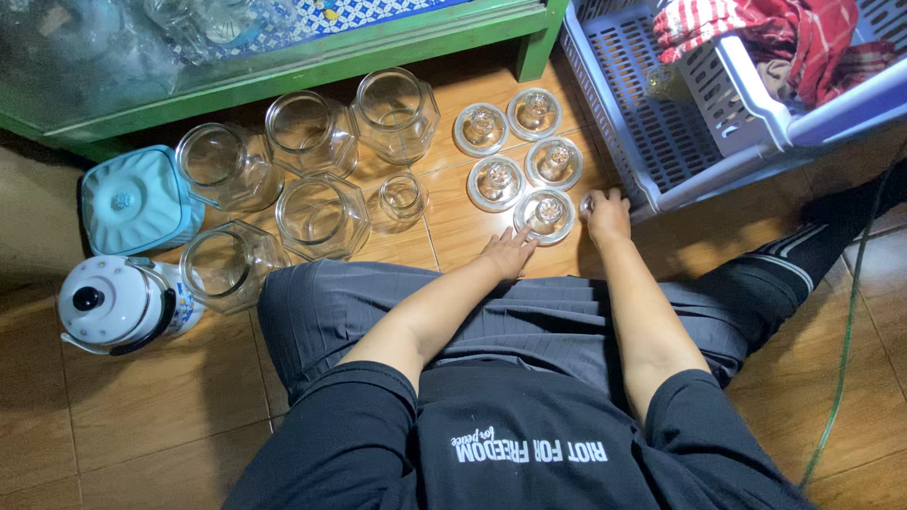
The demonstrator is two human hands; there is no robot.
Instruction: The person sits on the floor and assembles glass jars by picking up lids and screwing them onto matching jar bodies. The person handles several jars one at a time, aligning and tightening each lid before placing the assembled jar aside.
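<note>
— Brown tiled floor (pixel 142 397), with someone sitting on it, and a green shelf (pixel 312 57) running along the top edge. What's over on the far left?

— A pale blue lid (pixel 137 200), and below it a white kettle (pixel 118 302) with a black knob.

— And next to those?

— Glass jars, all open and upright, packed near one another. Five big ones: (pixel 227 168), (pixel 231 264), (pixel 310 132), (pixel 321 215), (pixel 395 113). Then a small jar (pixel 403 198) just right of the middle pair.

— What about the round glass things?

— Five glass lids with knobs, flat on the tiles. Four sit in a cluster (pixel 481 128), (pixel 534 113), (pixel 497 182), (pixel 554 162). The fifth, the near lid (pixel 545 215), lies closest to the person.

— Where are the hands?

— The left hand (pixel 510 251) is down on the floor with fingers spread and loose, gripping nothing, its fingertips right at the near lid's edge. The right hand (pixel 607 215) is just right of that same lid, fingers curled around something small and shiny (pixel 588 203). I can't make out what it is.

— And beyond that?

— A lilac basket (pixel 661 142) on its side, red checked cloth (pixel 756 33) bundled in it. A green cable (pixel 850 321) runs down the floor at the far right.
</note>
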